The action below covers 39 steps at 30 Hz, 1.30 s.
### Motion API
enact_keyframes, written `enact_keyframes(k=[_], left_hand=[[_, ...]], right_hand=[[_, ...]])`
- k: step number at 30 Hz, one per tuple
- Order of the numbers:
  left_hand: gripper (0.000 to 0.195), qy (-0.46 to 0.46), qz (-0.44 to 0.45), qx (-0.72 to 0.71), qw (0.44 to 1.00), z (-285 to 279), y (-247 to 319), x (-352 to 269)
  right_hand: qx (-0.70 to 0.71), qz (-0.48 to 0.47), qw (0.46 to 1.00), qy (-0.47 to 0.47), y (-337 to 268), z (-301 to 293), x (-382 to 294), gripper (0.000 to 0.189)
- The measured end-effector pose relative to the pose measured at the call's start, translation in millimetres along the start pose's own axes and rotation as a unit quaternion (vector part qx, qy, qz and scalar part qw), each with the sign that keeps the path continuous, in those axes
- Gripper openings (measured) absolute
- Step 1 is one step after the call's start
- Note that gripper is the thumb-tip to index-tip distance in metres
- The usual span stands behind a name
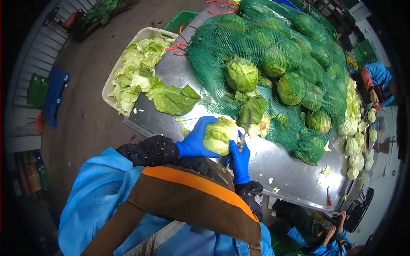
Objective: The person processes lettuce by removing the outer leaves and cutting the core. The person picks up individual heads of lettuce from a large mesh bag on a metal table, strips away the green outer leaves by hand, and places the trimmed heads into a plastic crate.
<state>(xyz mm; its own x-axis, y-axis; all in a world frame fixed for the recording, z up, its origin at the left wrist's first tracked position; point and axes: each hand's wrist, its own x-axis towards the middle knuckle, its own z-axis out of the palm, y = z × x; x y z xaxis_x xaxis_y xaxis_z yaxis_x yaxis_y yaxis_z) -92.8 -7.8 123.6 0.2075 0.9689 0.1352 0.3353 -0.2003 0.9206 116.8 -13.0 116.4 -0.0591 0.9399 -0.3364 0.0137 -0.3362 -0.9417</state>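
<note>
My left hand (pixel 197 140), in a blue glove, holds a head of cabbage (pixel 219 135) from its left side, just above the near edge of the stainless steel table (pixel 272 166). On the cabbage's right, my right hand (pixel 240 158), also blue-gloved, grips a knife (pixel 242 140) whose blade points away from me. The fingers of this hand are partly hidden. Beyond the knife lie a loose cabbage leaf (pixel 253 110) and a cut cabbage stem (pixel 265 125). A whole cabbage (pixel 241 75) rests at the opening of a green mesh sack.
Green mesh sacks (pixel 288 38) of cabbages cover the far table. A white crate (pixel 107 86) of leaves stands left. A red-handled knife (pixel 329 200) lies near the right corner. Trimmed heads (pixel 354 156) line the right side. Co-workers (pixel 376 80) (pixel 333 238) are at right and lower right.
</note>
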Motion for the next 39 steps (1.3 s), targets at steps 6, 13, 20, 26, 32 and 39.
enact_keyframes(k=[6,13,20,26,32,39], left_hand=[[0.042,0.007,-0.143,-0.156,0.977,-19,-54,2],[0.097,0.012,0.043,0.211,0.976,-43,55,39],[0.108,-0.012,-0.105,0.006,0.994,-7,35,7],[0.108,0.002,-0.146,0.036,0.989,4,47,5],[0.106,0.004,-0.139,0.037,0.99,1,36,3],[0.108,-0.162,-0.162,-0.133,0.964,-69,-10,2]], right_hand=[[0.002,0.006,0.999,0.036,-27,1,-8,0.061],[-0.025,-0.032,0.996,0.079,-19,5,3,0.051],[-0.313,-0.135,0.939,0.049,-21,-9,-30,0.052],[-0.143,-0.024,0.986,0.079,14,-1,-14,0.042],[-0.241,-0.061,0.966,0.072,-39,18,-22,0.041],[-0.365,0.007,0.922,0.126,33,-20,14,0.026]])
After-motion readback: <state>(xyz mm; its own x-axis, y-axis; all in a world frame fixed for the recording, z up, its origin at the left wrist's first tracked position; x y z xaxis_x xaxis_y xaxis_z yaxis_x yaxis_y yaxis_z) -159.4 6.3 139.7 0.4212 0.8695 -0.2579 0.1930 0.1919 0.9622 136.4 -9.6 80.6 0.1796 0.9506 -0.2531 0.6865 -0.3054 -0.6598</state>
